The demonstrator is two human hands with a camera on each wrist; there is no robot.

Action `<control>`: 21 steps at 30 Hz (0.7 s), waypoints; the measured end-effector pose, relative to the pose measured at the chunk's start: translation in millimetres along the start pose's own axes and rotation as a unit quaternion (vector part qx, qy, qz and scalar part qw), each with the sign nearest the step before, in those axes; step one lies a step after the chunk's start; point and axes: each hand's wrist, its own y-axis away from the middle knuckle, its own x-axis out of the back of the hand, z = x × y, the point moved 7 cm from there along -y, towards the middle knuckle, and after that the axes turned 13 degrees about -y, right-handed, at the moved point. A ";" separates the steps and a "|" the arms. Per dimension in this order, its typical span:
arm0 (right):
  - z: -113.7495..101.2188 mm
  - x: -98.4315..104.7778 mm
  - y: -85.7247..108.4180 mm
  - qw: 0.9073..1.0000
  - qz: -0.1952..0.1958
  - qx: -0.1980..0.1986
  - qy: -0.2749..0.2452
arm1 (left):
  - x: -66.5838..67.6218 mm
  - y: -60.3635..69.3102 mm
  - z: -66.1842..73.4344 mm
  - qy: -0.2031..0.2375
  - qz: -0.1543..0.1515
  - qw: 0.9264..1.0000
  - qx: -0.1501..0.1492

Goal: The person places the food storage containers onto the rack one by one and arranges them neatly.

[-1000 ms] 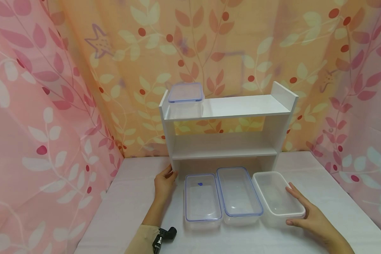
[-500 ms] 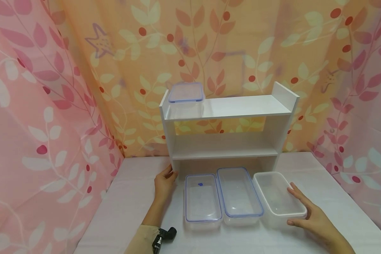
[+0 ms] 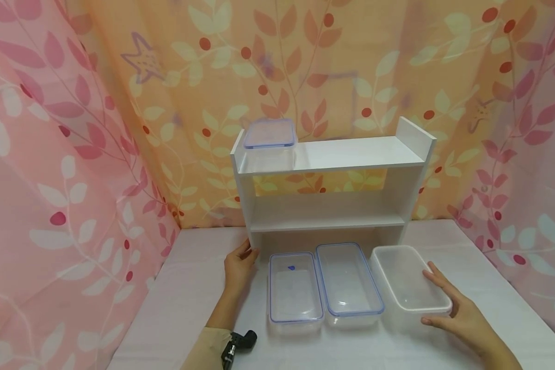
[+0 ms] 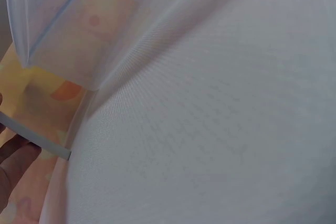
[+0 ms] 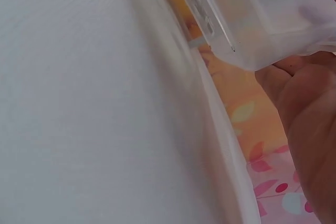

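In the head view my left hand [image 3: 239, 270] pinches the lower front edge of a white shelf unit's [image 3: 328, 211] left side panel. The left wrist view shows fingers on both sides of that panel edge [image 4: 42, 141]. My right hand [image 3: 462, 319] grips a clear plastic food container with a white-rimmed lid [image 3: 411, 280], thumb at the near end and fingers along the right side. Its underside is hidden in the head view. To its left stand two blue-rimmed food containers, one in the middle [image 3: 350, 280] and one at the left [image 3: 296, 289], both lidded.
Another blue-rimmed container [image 3: 270, 134] stands at the left end of the unit's top shelf. A white cloth covers the table [image 3: 185, 288]. Floral curtains [image 3: 203, 97] enclose the back and sides. A black camera mount [image 3: 244, 341] sits on the left wrist.
My right hand has shifted slightly to the right with the white-rimmed container, and its gap from the middle container has widened. The left hand stays on the shelf unit.
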 end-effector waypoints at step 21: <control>-42.6 12.4 -2.8 0.999 0.038 -0.005 0.030 | -1.4 -1.9 -1.4 0.007 0.000 1.000 0.002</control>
